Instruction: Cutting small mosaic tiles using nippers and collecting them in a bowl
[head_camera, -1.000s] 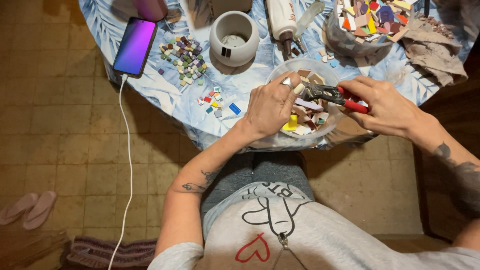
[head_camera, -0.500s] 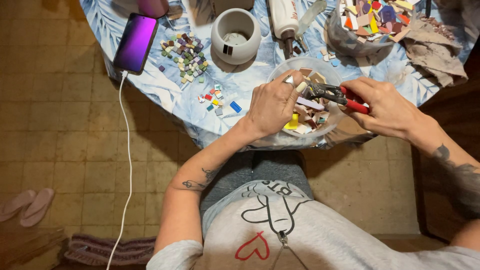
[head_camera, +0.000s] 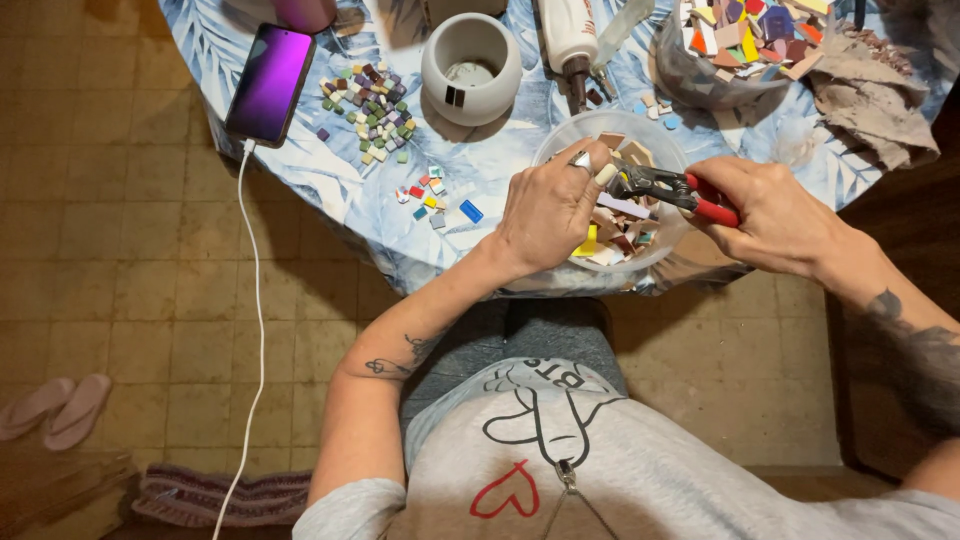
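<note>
A small pale tile piece (head_camera: 606, 174) is pinched in the grip of the left hand (head_camera: 548, 212) and offered to the head of the red-handled nippers (head_camera: 668, 190), which are clasped in the right hand (head_camera: 775, 215) — both just above the clear bowl (head_camera: 560, 146) of tile fragments at the table (head_camera: 330, 190) edge. A clean cut is judged best made with the piece kept steady, fingers held back from the blades, and the work kept over the bowl — so that chips are caught.

Both hands meet, left hand (head_camera: 548, 212) pinching, right hand (head_camera: 775, 215) clenched
</note>
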